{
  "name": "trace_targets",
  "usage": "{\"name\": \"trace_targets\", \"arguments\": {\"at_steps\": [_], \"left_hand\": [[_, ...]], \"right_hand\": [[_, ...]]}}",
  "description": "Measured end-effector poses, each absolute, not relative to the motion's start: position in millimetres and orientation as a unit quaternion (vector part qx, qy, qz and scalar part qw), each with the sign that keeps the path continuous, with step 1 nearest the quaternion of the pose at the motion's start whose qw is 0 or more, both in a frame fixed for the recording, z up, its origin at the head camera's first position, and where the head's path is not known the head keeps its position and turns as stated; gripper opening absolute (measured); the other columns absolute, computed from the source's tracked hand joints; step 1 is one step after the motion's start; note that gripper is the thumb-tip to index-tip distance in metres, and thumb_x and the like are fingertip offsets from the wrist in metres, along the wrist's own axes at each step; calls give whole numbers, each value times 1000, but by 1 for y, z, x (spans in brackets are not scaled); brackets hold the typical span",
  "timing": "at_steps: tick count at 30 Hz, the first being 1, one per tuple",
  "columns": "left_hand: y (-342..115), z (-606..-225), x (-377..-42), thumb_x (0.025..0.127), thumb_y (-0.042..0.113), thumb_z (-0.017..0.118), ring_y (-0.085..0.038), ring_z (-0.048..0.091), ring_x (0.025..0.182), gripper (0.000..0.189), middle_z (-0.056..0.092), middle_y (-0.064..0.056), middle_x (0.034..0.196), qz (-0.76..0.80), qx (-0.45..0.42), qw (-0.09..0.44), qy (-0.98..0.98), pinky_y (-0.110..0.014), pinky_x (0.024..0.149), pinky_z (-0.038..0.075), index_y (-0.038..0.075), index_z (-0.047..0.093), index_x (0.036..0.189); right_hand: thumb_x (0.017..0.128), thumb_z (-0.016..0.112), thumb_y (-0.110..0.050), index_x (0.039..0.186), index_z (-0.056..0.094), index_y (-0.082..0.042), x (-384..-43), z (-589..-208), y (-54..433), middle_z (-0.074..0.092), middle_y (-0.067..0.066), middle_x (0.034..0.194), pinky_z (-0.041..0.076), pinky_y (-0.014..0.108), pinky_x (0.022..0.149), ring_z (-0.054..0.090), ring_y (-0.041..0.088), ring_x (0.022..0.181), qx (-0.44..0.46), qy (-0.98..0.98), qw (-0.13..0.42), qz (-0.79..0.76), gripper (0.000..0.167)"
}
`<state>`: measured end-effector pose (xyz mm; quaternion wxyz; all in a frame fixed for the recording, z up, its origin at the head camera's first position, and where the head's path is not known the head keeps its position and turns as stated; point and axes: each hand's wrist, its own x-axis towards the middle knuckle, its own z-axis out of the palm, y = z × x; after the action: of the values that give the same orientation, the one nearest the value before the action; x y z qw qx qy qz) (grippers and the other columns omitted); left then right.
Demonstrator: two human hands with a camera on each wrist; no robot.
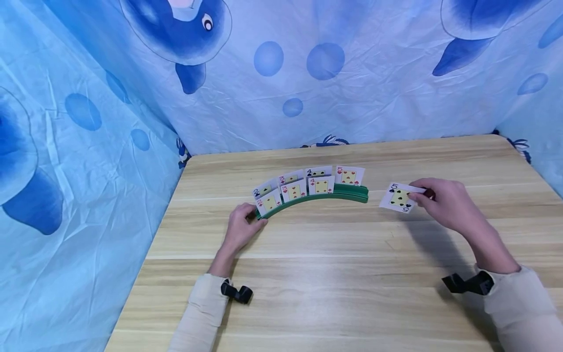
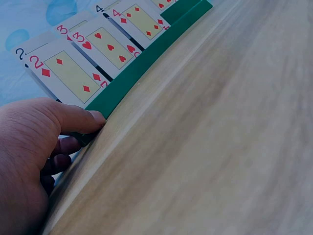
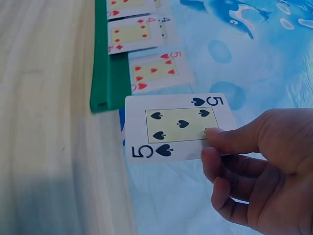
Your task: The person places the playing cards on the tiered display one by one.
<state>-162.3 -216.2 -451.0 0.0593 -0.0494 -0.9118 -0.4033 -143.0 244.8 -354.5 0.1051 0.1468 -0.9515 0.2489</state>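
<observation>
A curved green card holder stands on the table with playing cards upright in two rows. Its front row shows a two of diamonds, a three of hearts and a four of diamonds. Partly covered behind them are a black two, a red three and a black four; a five of hearts stands at the right. My left hand grips the holder's left end, thumb on the front. Off the right end, my right hand pinches a five of spades above the table, apart from the holder.
The wooden table carries the holder toward its far side. A blue curtain with cartoon sea animals hangs behind the table's far edge and along the left side. Black straps circle both sleeved wrists.
</observation>
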Motion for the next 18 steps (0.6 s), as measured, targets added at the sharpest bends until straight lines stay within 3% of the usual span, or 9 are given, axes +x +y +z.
{"name": "trace_targets", "arguments": {"at_steps": [8, 18], "left_hand": [[-216, -451, -162, 78, 11, 82, -27, 59, 98, 38, 71, -16, 108, -399, -49, 58, -914, -35, 85, 48, 0, 71, 113], [-216, -449, -162, 79, 11, 82, -27, 59, 97, 37, 71, -16, 108, -396, -56, 62, -915, -35, 84, 48, 0, 71, 113]], "right_hand": [[89, 73, -6, 103, 73, 3, -156, -349, 223, 73, 17, 79, 36, 22, 49, 50, -2, 58, 142, -932, 146, 300, 17], [89, 74, -11, 98, 74, 0, -173, -351, 197, 71, 13, 73, 38, 21, 49, 49, 3, 56, 121, -920, 161, 338, 15]]}}
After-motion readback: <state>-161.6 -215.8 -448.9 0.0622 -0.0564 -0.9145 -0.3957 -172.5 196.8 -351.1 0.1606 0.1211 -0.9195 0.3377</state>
